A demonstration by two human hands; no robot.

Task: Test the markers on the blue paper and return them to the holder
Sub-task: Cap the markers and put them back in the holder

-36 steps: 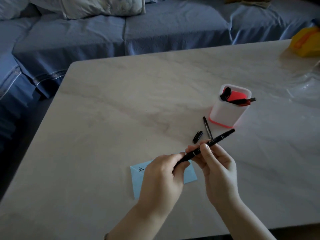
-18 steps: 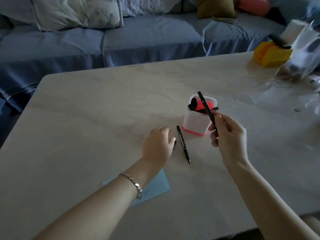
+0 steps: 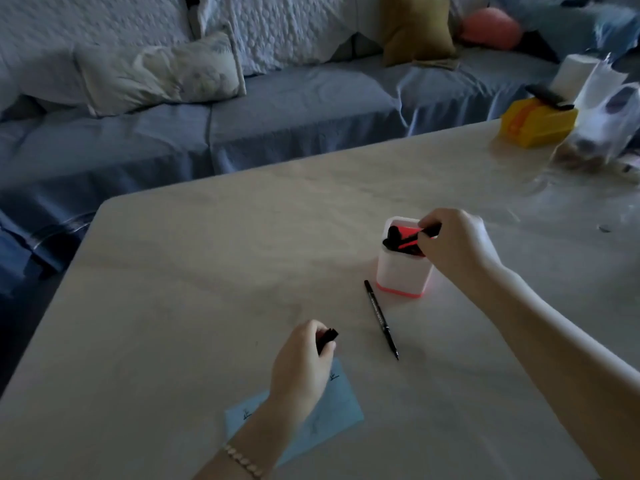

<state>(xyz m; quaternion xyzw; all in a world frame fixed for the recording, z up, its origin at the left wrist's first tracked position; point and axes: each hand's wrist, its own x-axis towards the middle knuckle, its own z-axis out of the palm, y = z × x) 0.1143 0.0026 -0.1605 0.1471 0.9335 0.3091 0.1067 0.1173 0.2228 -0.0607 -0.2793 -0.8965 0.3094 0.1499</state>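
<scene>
A marker (image 3: 429, 232) at the mouth of the holder (image 3: 403, 271) on a pale desk (image 3: 207, 271).
The right grip (image 3: 453, 244) pinches the marker there; the left grip (image 3: 301, 365) clasps a black cap (image 3: 329, 337) above the blue paper (image 3: 336, 407). A second marker (image 3: 381, 318) lies beside the holder.

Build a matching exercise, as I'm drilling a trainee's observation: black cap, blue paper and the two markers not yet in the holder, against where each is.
1 black cap
2 blue paper
3 loose marker
4 second marker

A gripped by the right hand at the mouth of the holder
B lying on the table beside the holder
C pinched in the left hand
D flat on the table, partly under the left wrist

Pairs: 1-C, 2-D, 3-B, 4-A.
</scene>
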